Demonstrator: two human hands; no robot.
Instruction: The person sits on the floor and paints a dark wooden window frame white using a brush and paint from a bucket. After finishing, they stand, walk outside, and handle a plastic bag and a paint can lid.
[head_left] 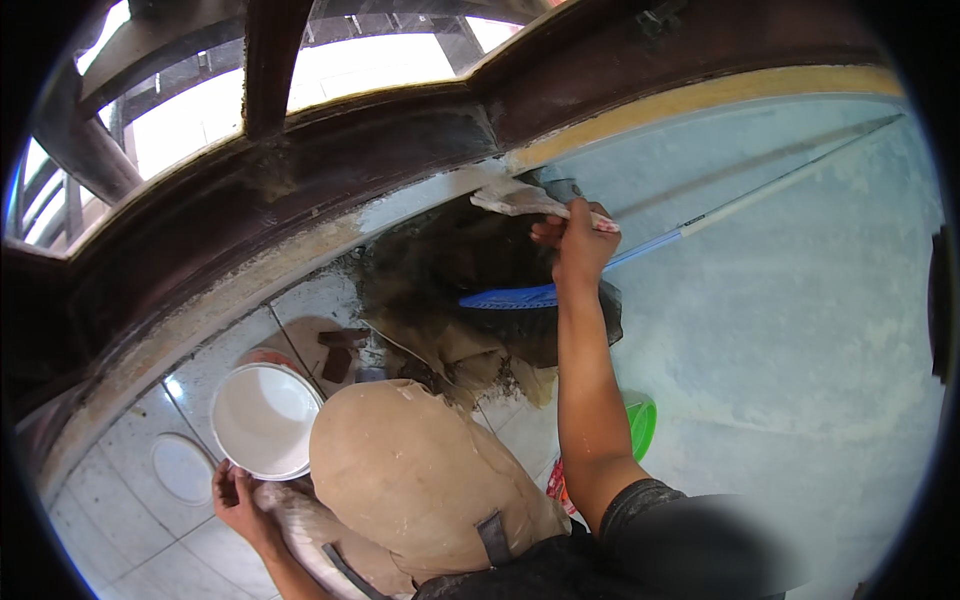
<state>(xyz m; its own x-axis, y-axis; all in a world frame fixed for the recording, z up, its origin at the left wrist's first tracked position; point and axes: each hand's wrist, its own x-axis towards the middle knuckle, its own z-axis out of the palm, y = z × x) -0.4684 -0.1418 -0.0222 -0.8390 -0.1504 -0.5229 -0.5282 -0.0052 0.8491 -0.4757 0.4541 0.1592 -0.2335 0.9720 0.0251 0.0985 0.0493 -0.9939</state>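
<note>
My right hand [580, 245] reaches up to the wall below the dark window frame, its fingers closed around the handle of a paintbrush [515, 198]. The brush is coated in white, and its bristle end points left, against or close to the pale strip under the frame. Low on the left, my left hand [240, 508] has loosely bent fingers with a gap between them and holds nothing that I can see. Its fingertips are beside the rim of a white bucket [265, 420]; whether they touch it is unclear. The bucket's inside is white.
A long pole [740, 202] leans on the light blue wall [780, 310], running down to a blue broom-like head [510, 298] on dark sheeting [430, 270]. A round white lid [182, 468], brown pieces [340, 355] and a green container [642, 425] are nearby. My bent knee [400, 470] rises between both arms.
</note>
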